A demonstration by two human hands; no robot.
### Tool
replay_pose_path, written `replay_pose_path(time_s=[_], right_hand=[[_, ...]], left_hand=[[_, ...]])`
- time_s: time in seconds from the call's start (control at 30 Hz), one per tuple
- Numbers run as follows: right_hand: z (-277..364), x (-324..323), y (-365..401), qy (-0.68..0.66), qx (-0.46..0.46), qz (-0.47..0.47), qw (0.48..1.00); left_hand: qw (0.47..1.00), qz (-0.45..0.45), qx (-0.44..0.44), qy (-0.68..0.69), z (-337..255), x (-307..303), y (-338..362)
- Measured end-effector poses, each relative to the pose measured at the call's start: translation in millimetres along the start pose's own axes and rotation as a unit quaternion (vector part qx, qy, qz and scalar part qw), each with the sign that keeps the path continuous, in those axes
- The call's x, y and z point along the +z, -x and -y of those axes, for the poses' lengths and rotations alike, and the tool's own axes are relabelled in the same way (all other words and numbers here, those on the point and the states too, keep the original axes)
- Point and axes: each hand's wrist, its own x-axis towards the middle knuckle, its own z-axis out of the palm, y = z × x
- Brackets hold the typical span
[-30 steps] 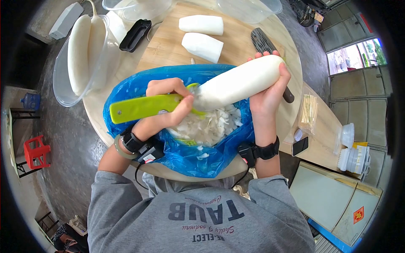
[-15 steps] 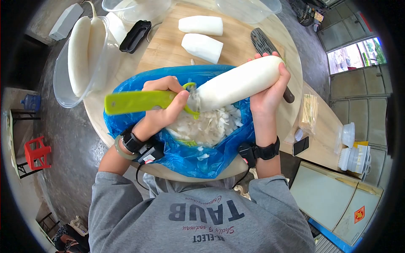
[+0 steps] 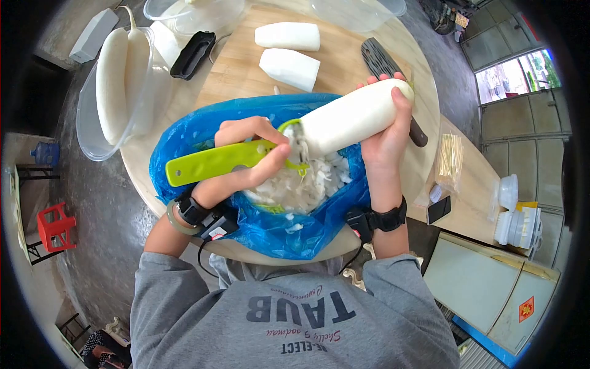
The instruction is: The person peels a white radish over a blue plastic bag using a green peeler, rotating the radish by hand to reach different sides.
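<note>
- Since half a second ago, the left hand [image 3: 246,157] has carried the green peeler [image 3: 212,162] slightly to the right, and its blade now touches the near-left end of the radish [image 3: 350,117].
- Left fingers are closed around the peeler handle.
- The right hand [image 3: 384,138] grips the far-right end of the radish, fingers wrapped around it.
- The radish is held tilted above the blue bag [image 3: 184,138] of peelings [image 3: 295,187].
- A knife [image 3: 378,58] lies just behind the right hand, and the bowl [image 3: 86,123] stands well apart on the left.
</note>
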Motion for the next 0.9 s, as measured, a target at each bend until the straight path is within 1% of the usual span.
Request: replay_pose_path(time_s=[0.03, 0.13, 0.17, 0.27, 0.3, 0.4, 0.5, 0.6, 0.63, 0.73, 0.77, 0.87, 0.9], right_hand=[[0, 0, -1, 0.002, 0.0, -0.003, 1.0], [0, -1, -2, -0.002, 0.009, -0.015, 1.0], [0, 0, -1, -0.002, 0.006, -0.01, 1.0], [1, 1, 0, -0.001, -0.006, 0.001, 1.0], [1, 0, 0, 0.002, -0.009, 0.004, 1.0], [0, 1, -1, 0.006, -0.002, -0.005, 1.0], [0, 1, 0, 0.002, 0.002, -0.012, 1.0], [1, 1, 0, 0.002, -0.002, 0.006, 1.0], [1, 1, 0, 0.004, -0.003, 0.015, 1.0], [-1, 0, 0, 0.002, -0.009, 0.016, 1.0], [0, 0, 0, 0.005, -0.007, 0.008, 1.0], [0, 0, 1, 0.01, -0.007, -0.003, 1.0], [0, 0, 2, 0.007, -0.01, 0.002, 1.0]], left_hand=[[0.999, -0.017, -0.02, -0.037, -1, -3, 1], [0.997, -0.048, -0.059, -0.03, 17, -10, 9], [0.999, -0.048, -0.014, -0.009, 21, -12, 10], [0.998, -0.035, 0.046, 0.014, 3, -1, -1], [1.0, 0.012, 0.01, -0.015, 0, -1, -1], [0.999, 0.0, -0.031, 0.013, 7, -5, 5], [0.994, -0.041, -0.091, 0.049, 22, -12, 11], [0.996, -0.035, 0.015, 0.078, 11, -7, 4], [0.999, 0.001, 0.031, 0.016, 5, -8, 0], [0.995, -0.026, -0.086, 0.04, -1, 0, 1], [0.997, -0.001, -0.073, 0.009, 5, -7, 3], [0.996, -0.018, -0.064, 0.058, 21, -12, 10], [0.999, -0.019, -0.026, 0.043, 17, -9, 8]])
